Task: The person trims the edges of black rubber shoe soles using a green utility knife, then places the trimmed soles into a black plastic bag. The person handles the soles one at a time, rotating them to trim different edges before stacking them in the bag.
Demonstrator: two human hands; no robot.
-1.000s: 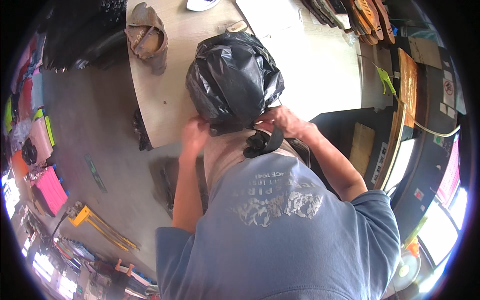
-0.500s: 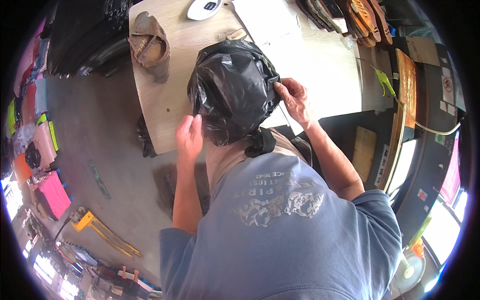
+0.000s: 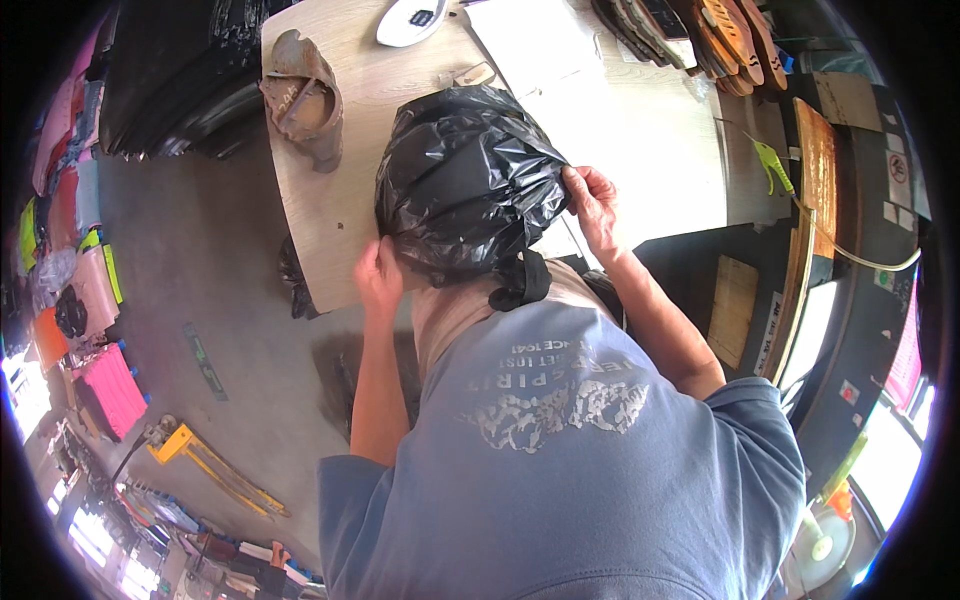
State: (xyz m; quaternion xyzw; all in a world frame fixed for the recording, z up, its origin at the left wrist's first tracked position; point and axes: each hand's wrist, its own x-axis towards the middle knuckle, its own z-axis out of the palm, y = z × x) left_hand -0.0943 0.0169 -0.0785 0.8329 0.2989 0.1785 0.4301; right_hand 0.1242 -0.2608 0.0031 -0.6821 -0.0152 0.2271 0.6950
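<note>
Your left hand (image 3: 378,275) grips the lower edge of the black plastic bag (image 3: 465,180) covering the head, and your right hand (image 3: 592,200) pinches its opposite side. The bag sits above the wooden table (image 3: 340,200), near a brown shoe (image 3: 303,95).

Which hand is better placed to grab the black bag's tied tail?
Probably the right hand: it pinches the black bag just above the tied tail, while the left hand sits at the far rim, across the neck.

Pale wood table (image 3: 640,130) on a grey concrete floor (image 3: 200,260). Daylight through windows (image 3: 890,460) at right. Pink cases (image 3: 105,385) line the left.
</note>
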